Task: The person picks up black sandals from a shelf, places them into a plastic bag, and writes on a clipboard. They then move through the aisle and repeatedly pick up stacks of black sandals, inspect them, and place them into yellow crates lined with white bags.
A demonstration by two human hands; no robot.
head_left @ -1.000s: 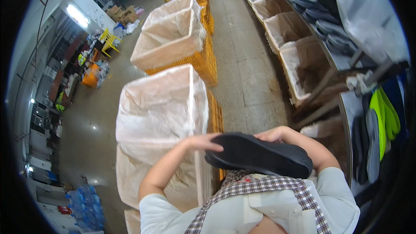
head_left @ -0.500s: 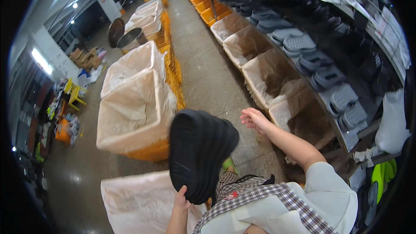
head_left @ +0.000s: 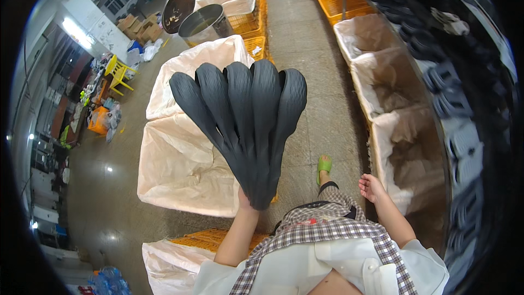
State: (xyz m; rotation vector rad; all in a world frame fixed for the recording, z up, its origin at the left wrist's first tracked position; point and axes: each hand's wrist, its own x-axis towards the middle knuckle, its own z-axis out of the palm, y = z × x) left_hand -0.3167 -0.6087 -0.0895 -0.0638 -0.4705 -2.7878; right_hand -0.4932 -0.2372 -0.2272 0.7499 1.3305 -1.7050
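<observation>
My left hand (head_left: pixel 245 202) is closed around the narrow lower end of a bundle of black slippers (head_left: pixel 245 114). Several of them spread out like a fan, rounded ends upward, held up in front of me. Most of the left fingers are hidden behind the bundle. Beyond and below it stands a crate with a pale liner (head_left: pixel 180 169). Out to my right side, my right hand (head_left: pixel 371 187) hangs with loosely bent fingers and holds nothing. It is near the lined crates (head_left: pixel 401 131) on the right.
A metal drum (head_left: pixel 204 27) stands beyond the left crates. Another lined crate (head_left: pixel 174 267) is close by at lower left. Along the right runs a rack with grey slippers (head_left: pixel 447 90) and black ones. Between the crate rows lies a concrete aisle (head_left: pixel 295 38). A yellow chair (head_left: pixel 117 74) stands far left.
The slippers have gone from a tight stack to an upright fan, raised and farther forward in my left hand. My right hand has drawn back and lower. The view has turned.
</observation>
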